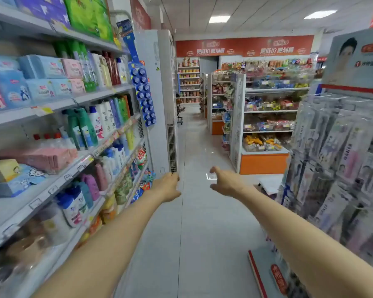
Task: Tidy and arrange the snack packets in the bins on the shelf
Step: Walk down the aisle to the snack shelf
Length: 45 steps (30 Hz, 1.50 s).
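Observation:
I stand in a shop aisle with both arms stretched forward over the tiled floor. My left hand (168,186) hangs with the fingers curled down and holds nothing. My right hand (225,181) is empty too, thumb and fingers spread apart. The snack shelf (269,110) with clear bins of coloured snack packets (261,143) stands far ahead on the right, well beyond both hands. An orange base (264,163) runs under its lowest row.
A tall shelf of shampoo bottles and tissue packs (58,117) lines the left side. A white standing air-conditioner (162,100) follows it. A rack of hanging toothbrush packs (340,164) crowds the right. The tiled aisle (194,222) runs ahead between them.

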Available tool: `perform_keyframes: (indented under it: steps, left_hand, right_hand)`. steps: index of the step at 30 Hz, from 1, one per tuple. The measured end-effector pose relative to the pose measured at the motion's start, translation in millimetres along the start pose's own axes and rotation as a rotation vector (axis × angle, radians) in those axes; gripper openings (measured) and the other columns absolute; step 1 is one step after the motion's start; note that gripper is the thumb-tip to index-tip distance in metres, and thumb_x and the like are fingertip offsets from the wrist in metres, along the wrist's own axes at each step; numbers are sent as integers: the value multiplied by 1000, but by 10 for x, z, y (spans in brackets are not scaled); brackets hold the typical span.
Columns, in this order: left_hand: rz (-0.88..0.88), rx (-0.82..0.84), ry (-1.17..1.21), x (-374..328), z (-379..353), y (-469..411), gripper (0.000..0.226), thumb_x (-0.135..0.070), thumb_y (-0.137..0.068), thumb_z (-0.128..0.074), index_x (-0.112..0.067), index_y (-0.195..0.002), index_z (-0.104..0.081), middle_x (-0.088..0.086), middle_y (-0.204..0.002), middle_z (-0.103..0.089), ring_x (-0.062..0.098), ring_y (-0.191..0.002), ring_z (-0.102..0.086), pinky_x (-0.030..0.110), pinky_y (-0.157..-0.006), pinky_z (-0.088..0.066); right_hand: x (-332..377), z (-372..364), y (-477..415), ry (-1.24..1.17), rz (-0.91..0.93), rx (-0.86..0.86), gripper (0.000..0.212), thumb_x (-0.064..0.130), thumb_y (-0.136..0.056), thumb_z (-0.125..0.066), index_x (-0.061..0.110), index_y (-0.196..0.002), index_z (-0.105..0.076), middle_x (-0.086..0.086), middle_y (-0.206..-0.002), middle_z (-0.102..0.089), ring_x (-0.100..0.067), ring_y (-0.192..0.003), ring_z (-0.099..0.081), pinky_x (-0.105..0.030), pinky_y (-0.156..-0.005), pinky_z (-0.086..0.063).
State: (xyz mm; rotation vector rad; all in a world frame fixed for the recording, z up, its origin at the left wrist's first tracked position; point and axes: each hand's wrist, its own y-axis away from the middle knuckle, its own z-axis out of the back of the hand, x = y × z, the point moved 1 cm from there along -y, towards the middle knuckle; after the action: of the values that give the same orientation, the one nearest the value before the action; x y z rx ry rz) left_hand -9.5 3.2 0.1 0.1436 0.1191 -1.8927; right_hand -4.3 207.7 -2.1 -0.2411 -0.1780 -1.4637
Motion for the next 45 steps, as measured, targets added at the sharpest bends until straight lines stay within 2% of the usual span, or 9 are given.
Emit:
perform_keyframes:
  steps: [2,6,8,14,20,26,34,40,45]
  left_hand:
    - [12,40,-42,24,-131,-76,49,-26,-89,-57,-10,-131,-40,8,-136,-43,25,-122,-46,37,-93,-42]
    - [28,146,-55,173,-504,-387,46,-23,-89,-58,-9,-129,-41,9,-134,-44,25,-120,-46,37,-89,-42]
    - [15,181,-76,267,-658,-649,45,-24,-89,-57,-9,-129,-41,10,-133,-43,27,-119,-46,37,-89,-42]
    - [-49,243,-87,588,-969,-1838,45,-25,-90,-57,-10,-129,-43,10,-132,-46,27,-117,-49,38,-89,-44]
    - [-108,270,-94,751,-1149,-3080,42,-24,-91,-55,-10,-128,-43,9,-131,-46,26,-117,-47,35,-86,-41]
    - [-186,378,-96,570,-1487,-4093,41,-25,-91,-53,-11,-128,-42,9,-131,-44,26,-117,-46,35,-86,-40]
    - [-203,438,-93,227,-1842,-5696,44,-28,-92,-54,-11,-130,-41,9,-133,-43,26,-118,-46,36,-91,-40]
    - [-217,436,-77,-116,-1821,-6961,41,-27,-93,-52,-11,-129,-42,9,-133,-43,25,-118,-46,35,-89,-40]
    - [-271,502,-65,-348,-1929,-7848,38,-28,-93,-52,-12,-127,-44,6,-131,-46,23,-117,-47,33,-89,-40]
  right_hand:
    - [-108,-167,-69,7,-18,36,50,28,-90,-57,18,-134,-36,-10,-117,-62,-30,-109,-54,-32,-78,-37]
    - [-437,-591,-366,-29,-80,130,51,30,-89,-58,19,-134,-37,-12,-121,-58,-30,-109,-55,-35,-85,-41]
    - [-585,-736,-595,-26,-90,152,51,30,-89,-58,19,-134,-37,-12,-120,-58,-30,-109,-55,-33,-81,-39]
    - [-958,-1002,-1617,8,-155,211,54,24,-85,-61,21,-133,-37,-8,-111,-60,-28,-97,-58,-31,-73,-41]
    - [-1316,-1129,-2624,19,-220,220,52,22,-87,-57,21,-134,-36,-8,-108,-60,-27,-92,-57,-34,-74,-42]
    - [-1849,-1333,-3327,0,-287,264,49,28,-89,-56,22,-133,-36,-6,-110,-59,-26,-99,-55,-30,-72,-34]
    - [-2848,-1483,-4600,8,-298,337,50,28,-90,-54,22,-135,-34,-8,-118,-56,-27,-103,-55,-30,-74,-36]
    - [-3667,-1281,-5529,15,-329,372,48,25,-91,-52,19,-136,-34,-9,-115,-57,-28,-101,-56,-30,-73,-39]
    - [-4278,-1159,-6199,-38,-392,374,48,27,-91,-54,21,-135,-35,-8,-112,-58,-27,-98,-58,-30,-71,-39]
